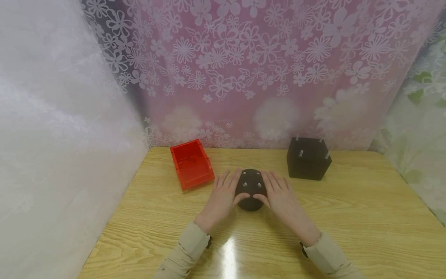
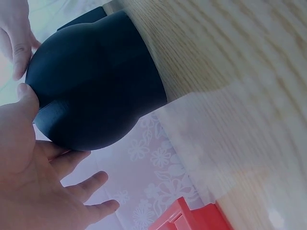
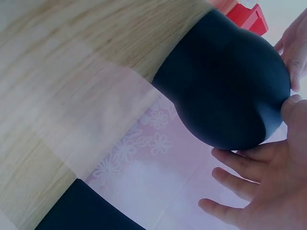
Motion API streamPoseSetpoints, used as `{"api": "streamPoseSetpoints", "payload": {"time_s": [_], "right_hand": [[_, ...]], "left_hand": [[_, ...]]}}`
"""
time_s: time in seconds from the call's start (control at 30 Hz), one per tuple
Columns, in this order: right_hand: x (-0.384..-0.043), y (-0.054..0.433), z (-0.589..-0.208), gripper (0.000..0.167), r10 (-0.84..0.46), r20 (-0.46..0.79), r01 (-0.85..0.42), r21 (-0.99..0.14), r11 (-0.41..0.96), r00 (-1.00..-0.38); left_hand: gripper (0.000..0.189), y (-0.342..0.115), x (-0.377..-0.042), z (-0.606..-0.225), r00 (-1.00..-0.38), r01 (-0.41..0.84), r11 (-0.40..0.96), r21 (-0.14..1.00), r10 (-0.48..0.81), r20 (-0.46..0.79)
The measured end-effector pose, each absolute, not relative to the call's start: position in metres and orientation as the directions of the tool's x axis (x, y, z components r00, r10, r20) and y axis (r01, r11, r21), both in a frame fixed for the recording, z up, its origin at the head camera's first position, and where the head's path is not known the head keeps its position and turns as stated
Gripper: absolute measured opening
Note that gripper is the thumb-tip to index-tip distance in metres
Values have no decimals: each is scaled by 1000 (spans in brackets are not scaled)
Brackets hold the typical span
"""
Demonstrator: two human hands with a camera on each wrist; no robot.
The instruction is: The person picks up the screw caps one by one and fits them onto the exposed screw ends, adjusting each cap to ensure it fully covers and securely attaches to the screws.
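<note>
A black rounded object (image 1: pixel 250 202) stands upright on the table in the middle of the head view, with several small shiny fittings on its top. In the left wrist view the same black object (image 2: pixel 96 76) shows a smooth bulging body and a narrower foot on the wood. My left hand (image 1: pixel 221 195) holds its left side, thumb on the near top edge, fingers along the flank. From the right, my right hand (image 1: pixel 283 197) holds it in mirror fashion. The outer fingers of both hands are spread away from it.
A red open box (image 1: pixel 193 168) lies on the wooden table (image 1: pixel 146 228) at the back left. Towards the back right stands a black box (image 1: pixel 306 168) with small clear pegs on top. A pink flowered curtain (image 1: pixel 230 69) hangs behind the table.
</note>
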State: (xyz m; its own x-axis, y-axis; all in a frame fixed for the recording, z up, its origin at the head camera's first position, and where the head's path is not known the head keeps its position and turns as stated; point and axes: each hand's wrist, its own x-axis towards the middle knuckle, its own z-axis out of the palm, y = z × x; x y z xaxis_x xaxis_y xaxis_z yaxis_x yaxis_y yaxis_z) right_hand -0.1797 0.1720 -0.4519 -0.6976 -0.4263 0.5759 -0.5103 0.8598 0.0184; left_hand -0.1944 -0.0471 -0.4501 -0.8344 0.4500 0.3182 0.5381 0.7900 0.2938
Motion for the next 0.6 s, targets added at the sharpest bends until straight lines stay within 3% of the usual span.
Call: {"api": "streamPoseSetpoints", "payload": {"time_s": [0.4,0.6], "right_hand": [[-182,171,-455,86,-417,620,-490,59,870,-665],[-183,171,-454,86,-425,599,-506,39,862,-679]], "left_hand": [[82,-46,-193,-450,-844,527,789,317,441,306],[81,-47,-193,-449,-852,516,793,326,432,297]]}}
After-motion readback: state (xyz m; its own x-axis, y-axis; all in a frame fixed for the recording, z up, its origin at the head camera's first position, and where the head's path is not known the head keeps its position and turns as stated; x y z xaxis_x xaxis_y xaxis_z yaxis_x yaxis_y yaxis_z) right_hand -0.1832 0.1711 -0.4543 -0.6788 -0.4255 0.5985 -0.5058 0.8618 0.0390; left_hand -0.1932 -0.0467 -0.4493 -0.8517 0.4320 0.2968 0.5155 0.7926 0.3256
